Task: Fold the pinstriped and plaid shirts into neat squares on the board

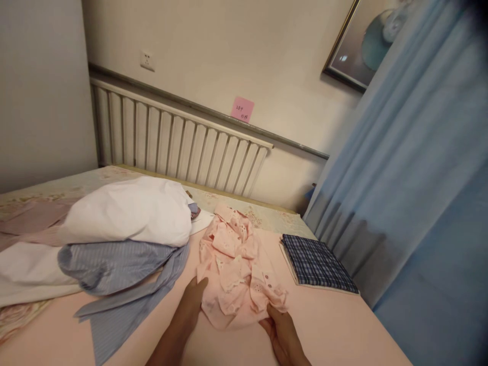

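Note:
A pink buttoned blouse (pixel 232 259) with eyelet patterning lies rumpled on the pale pink bed sheet (pixel 343 330), its collar end away from me. My left hand (pixel 196 297) pinches its left edge, thumb on top. At the blouse's lower right corner, my right hand (pixel 280 325) grips the fabric between thumb and fingers. Some fingertips of both hands are hidden under the cloth. The lower part of the blouse between the hands is slightly spread.
Left of the blouse lies a pile with a white bundled cloth (pixel 129 211) and blue striped garments (pixel 114 264). A folded dark plaid cloth (pixel 318 262) rests at right, near the blue curtain (pixel 412 152). Behind the bed stand a radiator (pixel 171 137) and the wall.

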Action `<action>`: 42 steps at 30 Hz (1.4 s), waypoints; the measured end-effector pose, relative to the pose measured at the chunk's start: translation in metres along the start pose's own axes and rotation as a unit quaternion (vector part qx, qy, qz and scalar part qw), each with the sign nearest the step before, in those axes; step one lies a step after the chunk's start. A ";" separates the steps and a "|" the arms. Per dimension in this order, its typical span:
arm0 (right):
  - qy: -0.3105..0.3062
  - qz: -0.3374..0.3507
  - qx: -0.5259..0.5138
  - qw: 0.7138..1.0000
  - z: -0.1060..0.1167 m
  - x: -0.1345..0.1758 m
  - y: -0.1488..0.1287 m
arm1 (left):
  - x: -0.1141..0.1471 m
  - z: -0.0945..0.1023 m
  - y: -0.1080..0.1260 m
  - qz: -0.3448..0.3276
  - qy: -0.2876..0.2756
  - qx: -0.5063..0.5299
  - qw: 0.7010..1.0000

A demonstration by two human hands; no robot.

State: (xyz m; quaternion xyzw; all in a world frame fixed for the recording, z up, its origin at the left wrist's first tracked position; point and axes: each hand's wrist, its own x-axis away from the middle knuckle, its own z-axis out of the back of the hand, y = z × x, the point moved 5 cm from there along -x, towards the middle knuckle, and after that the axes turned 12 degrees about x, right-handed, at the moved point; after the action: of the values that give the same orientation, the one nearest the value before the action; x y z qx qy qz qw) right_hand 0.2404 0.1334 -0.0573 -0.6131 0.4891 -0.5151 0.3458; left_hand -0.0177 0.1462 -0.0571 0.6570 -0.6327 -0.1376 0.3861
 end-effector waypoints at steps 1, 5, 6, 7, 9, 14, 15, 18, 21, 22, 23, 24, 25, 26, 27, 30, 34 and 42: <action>0.001 0.000 0.001 1.000 0.000 0.000 0.000 | 0.000 0.000 0.000 0.000 -0.001 -0.002 1.000; 0.008 -0.003 0.006 1.000 0.002 -0.002 0.002 | 0.002 -0.001 0.002 0.000 0.006 -0.013 1.000; 0.007 -0.003 0.004 1.000 0.003 -0.002 0.002 | 0.002 -0.001 0.002 0.000 0.006 -0.011 1.000; 0.006 -0.002 0.003 1.000 0.003 -0.002 0.002 | 0.003 -0.002 0.003 0.000 0.005 -0.007 1.000; 0.006 0.001 0.002 1.000 0.003 -0.002 0.001 | 0.003 -0.002 0.003 -0.001 0.006 0.001 1.000; 0.026 -0.005 0.010 1.000 0.004 0.000 0.001 | 0.003 -0.001 0.002 -0.002 0.007 0.006 1.000; 0.023 -0.004 0.009 1.000 0.003 0.001 0.000 | 0.003 -0.001 0.002 -0.001 0.005 0.005 1.000; 0.011 0.001 0.007 1.000 0.001 0.002 -0.002 | 0.004 -0.003 0.003 0.002 0.005 0.001 1.000; 0.003 0.006 0.006 1.000 -0.002 0.003 -0.004 | 0.007 -0.005 0.005 0.003 0.010 -0.002 1.000; 0.001 0.007 0.005 1.000 -0.003 0.004 -0.004 | 0.007 -0.005 0.006 0.003 0.010 -0.001 1.000; -0.001 0.008 0.003 1.000 -0.003 0.004 -0.005 | 0.007 -0.005 0.005 0.004 0.009 0.002 1.000; -0.002 0.008 0.001 1.000 -0.004 0.005 -0.006 | 0.006 -0.005 0.005 0.004 0.007 0.005 1.000; -0.001 0.009 0.000 1.000 -0.005 0.005 -0.006 | 0.005 -0.004 0.004 0.004 0.006 0.004 1.000; 0.001 0.009 0.001 1.000 -0.005 0.005 -0.006 | 0.004 -0.003 0.003 0.003 0.009 -0.001 1.000; 0.004 0.009 0.002 1.000 -0.004 0.005 -0.006 | 0.002 -0.001 0.002 0.002 0.012 -0.008 1.000; 0.011 0.007 0.012 1.000 -0.002 0.005 -0.005 | -0.002 0.003 -0.001 -0.002 0.023 -0.029 0.999; 0.011 0.000 0.013 1.000 0.000 0.003 -0.002 | -0.004 0.005 -0.002 -0.006 0.025 -0.044 0.999; 0.017 0.003 0.019 1.000 0.002 0.001 0.000 | -0.003 0.003 0.000 -0.016 0.025 -0.038 0.999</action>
State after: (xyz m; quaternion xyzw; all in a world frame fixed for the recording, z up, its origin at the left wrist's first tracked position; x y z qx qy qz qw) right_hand 0.2423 0.1320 -0.0573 -0.5962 0.4872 -0.5333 0.3504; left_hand -0.0207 0.1476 -0.0601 0.6554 -0.6062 -0.1511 0.4245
